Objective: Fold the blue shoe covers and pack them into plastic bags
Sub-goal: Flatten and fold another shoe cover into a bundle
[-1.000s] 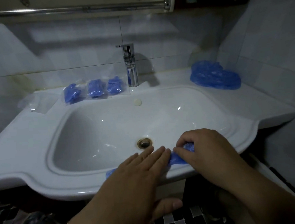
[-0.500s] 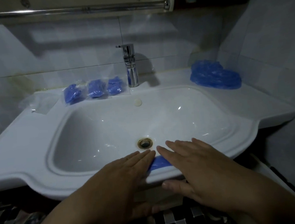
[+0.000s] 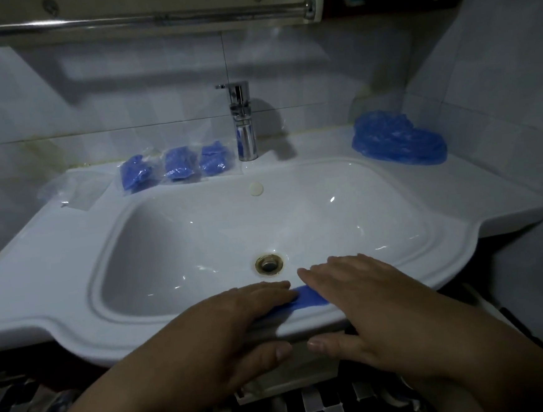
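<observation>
Both the left hand [image 3: 227, 320] and the right hand [image 3: 361, 293] lie flat with straight fingers pressing the blue shoe cover [image 3: 306, 299], which shows between their fingertips on the sink's [image 3: 59, 287] front rim.

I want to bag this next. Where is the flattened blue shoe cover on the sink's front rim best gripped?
Probably pinch the shoe cover at its bare middle, coming from the near edge: it lies flat and thin along the sink rim, ends under the left hand and right hand.
</observation>
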Tool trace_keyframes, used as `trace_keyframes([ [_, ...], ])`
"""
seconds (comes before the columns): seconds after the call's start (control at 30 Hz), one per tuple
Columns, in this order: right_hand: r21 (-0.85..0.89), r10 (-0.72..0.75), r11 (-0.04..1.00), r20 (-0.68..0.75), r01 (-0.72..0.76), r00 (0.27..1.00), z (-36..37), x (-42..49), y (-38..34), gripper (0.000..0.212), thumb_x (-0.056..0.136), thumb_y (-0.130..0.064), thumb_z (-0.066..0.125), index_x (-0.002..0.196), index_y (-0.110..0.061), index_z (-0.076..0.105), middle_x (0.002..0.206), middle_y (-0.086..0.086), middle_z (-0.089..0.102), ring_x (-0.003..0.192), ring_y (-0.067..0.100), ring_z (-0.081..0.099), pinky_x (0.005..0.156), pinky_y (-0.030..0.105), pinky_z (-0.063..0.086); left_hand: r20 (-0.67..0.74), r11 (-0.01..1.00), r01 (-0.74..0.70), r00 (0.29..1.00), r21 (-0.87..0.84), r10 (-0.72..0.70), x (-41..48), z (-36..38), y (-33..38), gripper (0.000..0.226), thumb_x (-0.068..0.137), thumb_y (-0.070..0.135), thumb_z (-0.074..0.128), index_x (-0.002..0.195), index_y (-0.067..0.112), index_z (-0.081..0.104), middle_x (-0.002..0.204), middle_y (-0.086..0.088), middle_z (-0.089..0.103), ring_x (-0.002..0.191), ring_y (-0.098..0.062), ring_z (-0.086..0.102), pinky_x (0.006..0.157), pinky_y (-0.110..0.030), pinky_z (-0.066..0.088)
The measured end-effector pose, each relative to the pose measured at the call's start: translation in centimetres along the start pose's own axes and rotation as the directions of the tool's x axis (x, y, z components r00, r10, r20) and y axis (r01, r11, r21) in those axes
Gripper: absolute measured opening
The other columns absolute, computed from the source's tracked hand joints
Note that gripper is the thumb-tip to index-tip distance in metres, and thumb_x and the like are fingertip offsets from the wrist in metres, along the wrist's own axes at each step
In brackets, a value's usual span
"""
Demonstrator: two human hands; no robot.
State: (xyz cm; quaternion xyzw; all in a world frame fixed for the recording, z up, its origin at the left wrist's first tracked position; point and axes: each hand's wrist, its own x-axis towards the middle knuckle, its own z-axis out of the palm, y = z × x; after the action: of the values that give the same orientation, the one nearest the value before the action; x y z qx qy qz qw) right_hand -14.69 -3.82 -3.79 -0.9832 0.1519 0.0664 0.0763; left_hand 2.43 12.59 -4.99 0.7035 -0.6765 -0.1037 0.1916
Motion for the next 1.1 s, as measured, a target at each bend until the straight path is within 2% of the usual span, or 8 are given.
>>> trace_keyframes([
  [0.1,0.15,-0.014,0.988,-0.173,0.041,0.985,0.2,0.2,0.5,0.087,0.074,-0.088,0.03,0.149,-0.045,0.022,0.151,-0.03,0.022,0.141,-0.004,0.016,0.119,0.025,0.017,-0.048,1.0,-0.011,0.999,0.017,0.012,0.5,0.1,0.4,0.074,0.075,0.081,0.047,0.139,0.045,0.044,0.143,0.032,0.041,0.129,0.017,0.036,0.105,-0.007,0.03],
  [0.2,0.26,-0.034,0.952,-0.439,0.163,0.898,-0.1,0.0,0.7,0.043,0.077,-0.061,0.05,0.109,-0.035,0.064,0.102,-0.024,0.051,0.102,-0.001,0.048,0.082,0.017,0.042,-0.093,0.996,-0.05,0.994,0.074,0.057,0.8,0.0,0.9,0.065,0.077,0.073,0.055,0.13,0.037,0.057,0.135,0.024,0.047,0.123,0.007,0.046,0.1,-0.015,0.039],
  [0.3,0.21,-0.066,0.961,-0.466,0.182,0.882,-0.2,-0.1,0.1,0.021,0.078,-0.048,0.052,0.08,-0.031,0.063,0.076,-0.014,0.053,0.079,0.005,0.05,0.067,0.025,0.043,-0.11,0.994,-0.074,0.99,0.086,0.083,1.1,-0.2,1.3,0.058,0.078,0.071,0.058,0.122,0.033,0.062,0.117,0.019,0.052,0.112,0.008,0.048,0.092,-0.021,0.045],
  [0.4,0.21,-0.049,0.967,-0.393,0.142,0.918,0.5,0.2,0.3,0.024,0.082,-0.048,0.047,0.082,-0.031,0.063,0.083,-0.015,0.055,0.084,0.004,0.051,0.075,0.029,0.045,-0.125,0.995,-0.08,0.988,0.067,0.088,1.1,-0.3,1.6,0.06,0.077,0.075,0.055,0.12,0.033,0.063,0.108,0.017,0.053,0.104,0.016,0.043,0.09,-0.023,0.047],
  [0.57,0.274,-0.019,0.955,-0.33,0.115,0.944,0.9,0.4,0.7,0.041,0.088,-0.036,0.037,0.119,-0.034,0.064,0.12,-0.019,0.064,0.114,0.0,0.053,0.112,0.02,0.027,-0.13,0.997,-0.056,0.99,-0.052,0.049,1.1,-0.4,1.8,0.044,0.092,0.06,0.039,0.115,0.034,0.066,0.11,0.022,0.049,0.106,0.001,0.052,0.092,-0.019,0.04],
  [0.73,0.387,-0.037,0.899,-0.395,0.203,0.918,0.6,0.2,0.7,0.019,0.085,-0.017,0.062,0.095,-0.029,0.07,0.098,-0.017,0.065,0.094,0.002,0.063,0.083,0.026,0.052,-0.16,0.999,-0.037,0.986,0.009,0.038,1.9,0.3,1.7,0.026,0.09,0.038,0.048,0.103,0.03,0.069,0.109,0.019,0.058,0.098,0.0,0.058,0.085,-0.021,0.047],
  [0.87,0.484,-0.123,0.825,-0.351,0.292,0.928,-0.4,-0.8,0.7,0.035,0.072,-0.003,0.075,0.086,-0.035,0.071,0.094,-0.015,0.062,0.09,0.007,0.065,0.076,0.016,0.051,-0.206,1.0,-0.008,0.979,0.018,0.011,2.4,0.7,2.2,0.015,0.082,0.04,0.059,0.095,0.034,0.061,0.098,0.021,0.056,0.087,0.002,0.057,0.073,-0.019,0.048],
  [1.1,0.477,-0.193,0.816,-0.307,0.326,0.932,-0.2,-1.2,0.8,0.008,0.073,-0.038,0.07,0.078,-0.033,0.073,0.095,-0.015,0.061,0.096,0.011,0.061,0.077,0.023,0.047,-0.194,0.998,0.036,0.981,0.043,-0.027,2.4,1.0,2.5,0.026,0.077,0.05,0.052,0.094,0.033,0.062,0.095,0.018,0.053,0.086,0.0,0.056,0.07,-0.025,0.049],
])
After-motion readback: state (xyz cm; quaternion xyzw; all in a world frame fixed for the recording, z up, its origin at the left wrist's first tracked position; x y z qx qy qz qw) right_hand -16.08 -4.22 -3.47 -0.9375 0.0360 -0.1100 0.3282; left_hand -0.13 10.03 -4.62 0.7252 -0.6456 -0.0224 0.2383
